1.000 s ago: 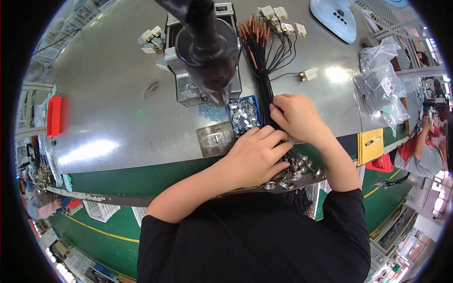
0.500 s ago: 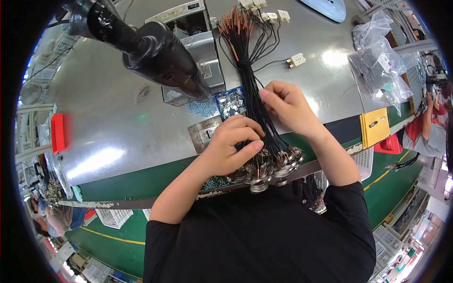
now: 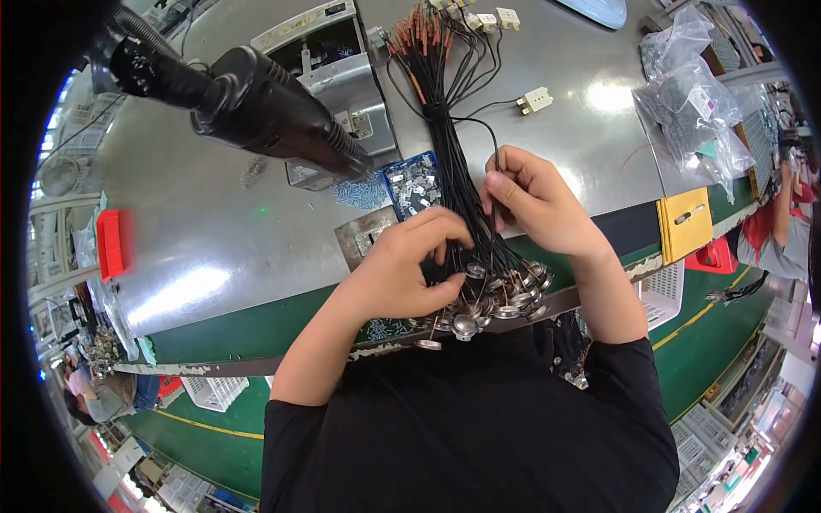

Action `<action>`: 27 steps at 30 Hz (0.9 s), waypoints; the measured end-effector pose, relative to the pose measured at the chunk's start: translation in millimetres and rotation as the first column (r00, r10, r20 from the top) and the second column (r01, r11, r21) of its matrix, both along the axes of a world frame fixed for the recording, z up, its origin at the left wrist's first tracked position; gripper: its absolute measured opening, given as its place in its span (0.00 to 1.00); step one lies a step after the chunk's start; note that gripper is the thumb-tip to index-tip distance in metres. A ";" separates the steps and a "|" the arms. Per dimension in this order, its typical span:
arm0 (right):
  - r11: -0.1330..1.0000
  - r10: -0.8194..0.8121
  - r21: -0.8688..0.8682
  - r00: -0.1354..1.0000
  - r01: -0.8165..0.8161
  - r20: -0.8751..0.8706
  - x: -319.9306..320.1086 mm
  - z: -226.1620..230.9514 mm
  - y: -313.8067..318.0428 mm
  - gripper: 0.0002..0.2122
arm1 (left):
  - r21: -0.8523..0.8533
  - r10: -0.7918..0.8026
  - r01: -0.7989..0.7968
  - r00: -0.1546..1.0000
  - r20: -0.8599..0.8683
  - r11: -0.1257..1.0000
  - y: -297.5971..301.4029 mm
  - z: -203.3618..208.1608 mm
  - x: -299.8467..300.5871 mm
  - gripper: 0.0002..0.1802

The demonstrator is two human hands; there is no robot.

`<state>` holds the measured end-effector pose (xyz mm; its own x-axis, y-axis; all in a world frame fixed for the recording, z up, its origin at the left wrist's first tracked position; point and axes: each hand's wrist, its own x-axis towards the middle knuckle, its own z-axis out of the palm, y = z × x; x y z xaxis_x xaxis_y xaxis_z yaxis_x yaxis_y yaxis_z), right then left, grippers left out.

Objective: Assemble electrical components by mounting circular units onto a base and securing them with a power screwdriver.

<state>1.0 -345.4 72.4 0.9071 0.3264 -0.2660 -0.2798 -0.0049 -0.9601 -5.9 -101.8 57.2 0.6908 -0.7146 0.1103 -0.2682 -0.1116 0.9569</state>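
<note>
A thick bundle of black wires lies along the metal bench, with orange-brown tips at its far end. Round metal discs hang in a cluster at its near end. My right hand is closed, pinching one black wire that arcs out from the bundle's right side. At the bundle's left side my left hand is curved with thumb and fingers apart, its fingertips against the wires. White connectors with metal terminals lie at the far right of the bundle. Beside the left hand sits a blue tray of small metal parts.
A black flexible duct with a nozzle reaches in over the grey metal machine. Small screws lie in a pile beside the tray. Clear plastic bags and a yellow notebook with a pen are at the right, a red bin at the left.
My right hand has drawn a wire slightly away from the bundle. The left thumb and fingers have spread wider apart, and the metal discs have shifted.
</note>
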 end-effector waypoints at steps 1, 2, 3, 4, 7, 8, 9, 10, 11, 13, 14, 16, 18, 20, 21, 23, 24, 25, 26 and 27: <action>1.000 0.002 0.031 0.999 0.000 -0.046 -0.8 0.9 0.1 0.07 | 0.090 0.040 -0.041 0.999 0.019 0.995 -2.6 6.2 -0.3 0.12; 0.999 -0.001 0.033 0.999 0.002 -0.049 -1.4 -0.7 -1.0 0.07 | 0.092 0.037 -0.039 0.999 0.016 0.995 -3.3 7.0 0.8 0.12; 0.998 0.020 0.053 1.000 -0.019 -0.012 -2.3 -2.6 -2.3 0.06 | 0.126 -0.019 0.005 0.994 0.111 0.992 -3.7 7.4 2.3 0.15; 0.997 0.039 0.072 0.999 -0.041 0.024 -3.4 -4.2 -3.3 0.06 | 0.163 -0.079 0.046 0.976 0.202 0.986 -4.1 8.3 3.7 0.18; 0.994 0.014 0.104 1.000 -0.017 0.026 -6.8 -7.1 -3.3 0.09 | 0.255 -0.106 0.058 0.978 0.181 0.965 -6.7 18.6 5.9 0.18; 0.994 0.016 0.105 1.000 -0.019 0.025 -8.3 -7.2 -3.4 0.09 | 0.256 -0.105 0.056 0.978 0.180 0.965 -8.4 14.6 5.0 0.18; 0.993 0.038 0.106 0.999 -0.042 0.038 -9.7 -6.8 -3.3 0.10 | 0.223 -0.073 0.024 0.975 0.211 0.975 -10.7 8.9 4.2 0.17; 0.992 0.060 0.106 0.997 -0.066 0.052 -11.1 -6.3 -3.5 0.10 | 0.188 -0.040 -0.007 0.970 0.241 0.982 -11.6 5.8 4.1 0.16; 0.992 0.062 0.106 0.997 -0.067 0.053 -12.4 -6.9 -4.0 0.10 | 0.189 -0.038 -0.009 0.970 0.242 0.982 -10.4 5.1 4.8 0.16; 0.998 0.048 0.022 0.991 -0.051 0.125 -15.5 -10.6 -6.9 0.12 | 0.252 -0.114 0.013 0.915 0.388 0.968 -8.7 5.9 8.6 0.15; 0.999 0.045 0.022 0.991 -0.048 0.125 -16.3 -10.5 -8.9 0.12 | 0.251 -0.115 0.016 0.914 0.388 0.968 -7.7 6.6 10.6 0.15; 1.000 0.009 -0.004 0.992 -0.008 0.125 -18.3 -8.6 -10.8 0.13 | 0.218 -0.100 0.000 0.889 0.448 0.976 -4.4 8.2 12.3 0.13; 1.000 -0.012 -0.020 0.996 0.014 0.087 -20.8 -3.8 -9.1 0.14 | 0.216 -0.099 -0.002 0.884 0.456 0.976 -2.4 7.0 13.3 0.12; 0.999 -0.033 -0.039 0.998 0.035 0.050 -22.0 0.0 -5.9 0.15 | 0.212 -0.097 -0.005 0.880 0.466 0.977 -3.0 8.1 14.4 0.12; 0.996 -0.048 -0.078 0.997 0.053 0.063 -22.2 0.7 -3.6 0.16 | 0.204 -0.097 -0.009 0.858 0.504 0.979 -5.4 11.3 15.2 0.12; 0.991 -0.060 -0.117 0.995 0.069 0.075 -21.5 2.6 -1.4 0.16 | 0.194 -0.094 -0.015 0.836 0.540 0.981 -6.9 16.6 17.8 0.12; 0.984 -0.034 -0.170 0.993 0.053 0.114 -20.7 4.1 -0.8 0.17 | 0.206 -0.110 0.003 0.852 0.511 0.979 -6.9 19.0 19.9 0.12; 0.974 -0.005 -0.223 0.988 0.040 0.152 -19.7 6.1 -0.2 0.17 | 0.217 -0.125 0.020 0.867 0.483 0.976 -6.5 20.4 21.1 0.12; 0.974 -0.004 -0.224 0.988 0.038 0.153 -18.6 9.4 -0.6 0.17 | 0.215 -0.123 0.018 0.866 0.484 0.976 -4.2 19.9 21.1 0.12; 0.974 -0.040 -0.217 0.989 0.070 0.141 -17.0 12.2 -1.5 0.17 | 0.266 -0.173 0.069 0.904 0.390 0.961 0.3 17.2 20.7 0.11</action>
<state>-16.1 -346.9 84.5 0.9544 0.2217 -0.2001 -0.1538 -0.2096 -0.9656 14.8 -101.5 74.4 0.5292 -0.8300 0.1764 -0.6532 -0.2658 0.7090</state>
